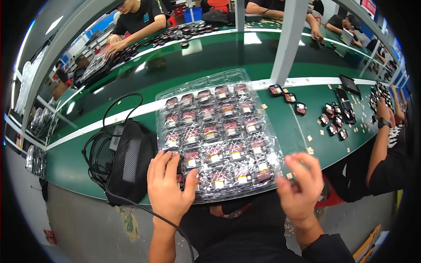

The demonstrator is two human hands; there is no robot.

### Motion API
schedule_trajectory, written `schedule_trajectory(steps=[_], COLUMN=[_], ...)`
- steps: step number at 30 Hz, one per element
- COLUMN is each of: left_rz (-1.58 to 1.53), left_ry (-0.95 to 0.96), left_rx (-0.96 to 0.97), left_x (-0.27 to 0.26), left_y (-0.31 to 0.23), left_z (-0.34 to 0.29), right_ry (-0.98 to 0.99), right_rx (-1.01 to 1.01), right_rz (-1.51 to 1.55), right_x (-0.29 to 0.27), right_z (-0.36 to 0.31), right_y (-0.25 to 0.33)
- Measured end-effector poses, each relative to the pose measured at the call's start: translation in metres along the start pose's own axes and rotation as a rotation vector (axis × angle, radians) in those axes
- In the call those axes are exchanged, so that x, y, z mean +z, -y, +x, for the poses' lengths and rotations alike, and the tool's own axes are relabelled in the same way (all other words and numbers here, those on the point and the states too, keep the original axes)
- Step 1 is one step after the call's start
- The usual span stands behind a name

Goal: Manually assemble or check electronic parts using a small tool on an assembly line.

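Head view: wearer's two hands (170, 190) (302, 188), five-by-five tray (204, 85).

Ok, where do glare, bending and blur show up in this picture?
In the head view, white glare speckles the clear plastic tray and bright patches reflect off the glossy green belt; in the head view, fisheye distortion bows the long white rail and black fills the corners; in the head view, the bare right hand seems slightly blurred, the bare left hand sharper.

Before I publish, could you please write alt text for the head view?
A clear tray of small dark parts lies on a green table, someone's left fingers over the tray's near left corner, right fingers beside its right edge.
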State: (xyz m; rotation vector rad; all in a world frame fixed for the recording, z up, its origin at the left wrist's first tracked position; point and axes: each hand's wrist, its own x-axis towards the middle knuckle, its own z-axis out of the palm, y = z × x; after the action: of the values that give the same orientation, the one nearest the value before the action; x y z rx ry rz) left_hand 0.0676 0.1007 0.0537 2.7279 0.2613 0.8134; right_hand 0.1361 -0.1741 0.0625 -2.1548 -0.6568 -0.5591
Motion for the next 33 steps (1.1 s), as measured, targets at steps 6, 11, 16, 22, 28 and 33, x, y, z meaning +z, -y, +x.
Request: schedule_trajectory(steps=[6, 11, 16, 22, 28, 33], left_rz=[-0.067, -0.059, 0.067, 0.036, -0.811, -1.696], left_ry=[-0.011, 0.044, 0.066, -0.061, 0.136, 0.291], left_rx=[0.079, 0.064, 0.047, 0.177, 0.489, -0.309], left_x=[0.003, -0.001, -0.007, -0.010, -0.005, 0.012], left_y=[0.005, -0.002, -0.007, -0.022, -0.063, -0.093], left_z=[0.008, 0.010, 0.001, -0.010, -0.055, -0.105], right_ry=[-0.004, 0.093, 0.195, 0.100, -0.078, 0.377], right_rx=[0.249, 0.373, 0.382, 0.325, 0.227, -0.024], right_rz=[-0.382, -0.530, -0.557, -0.414, 0.297, 0.597], right_x=[0.006, 0.007, 0.002, -0.013, -0.038, -0.019], right_z=[0.057, 0.078, 0.071, 0.037, -0.014, -0.051], right_y=[-0.087, -0.139, -0.124, -0.112, -0.040, 0.004])
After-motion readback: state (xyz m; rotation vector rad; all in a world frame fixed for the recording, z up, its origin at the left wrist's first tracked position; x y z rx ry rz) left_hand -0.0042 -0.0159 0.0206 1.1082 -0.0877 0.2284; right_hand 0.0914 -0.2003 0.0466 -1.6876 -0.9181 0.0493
